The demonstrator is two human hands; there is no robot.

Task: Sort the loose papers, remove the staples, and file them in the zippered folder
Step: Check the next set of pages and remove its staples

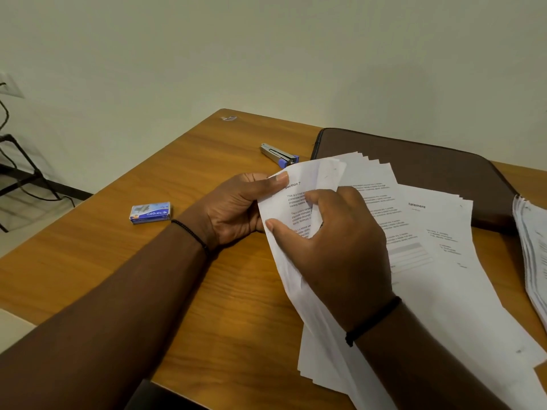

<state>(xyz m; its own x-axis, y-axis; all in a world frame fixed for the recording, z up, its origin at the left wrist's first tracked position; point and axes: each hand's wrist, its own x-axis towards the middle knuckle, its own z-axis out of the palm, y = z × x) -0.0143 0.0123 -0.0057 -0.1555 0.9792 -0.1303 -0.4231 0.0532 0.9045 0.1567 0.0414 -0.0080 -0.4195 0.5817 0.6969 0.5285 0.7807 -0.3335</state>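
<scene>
Right now both hands hold one printed sheet (299, 202) headed "Section 7", lifted at its top corner above a fanned pile of papers (429, 261) on the wooden table (207, 291). Left hand (233, 211) pinches the sheet's left edge, thumb on top and fingers curled beneath. Right hand (334, 241) grips it with thumb and curled fingers on the page. Behind the pile lies a brown zippered folder (414, 161), closed. A stapler (279, 155) and a staple box (150, 213) sit to the left, another paper stack (532, 247) at the right edge
</scene>
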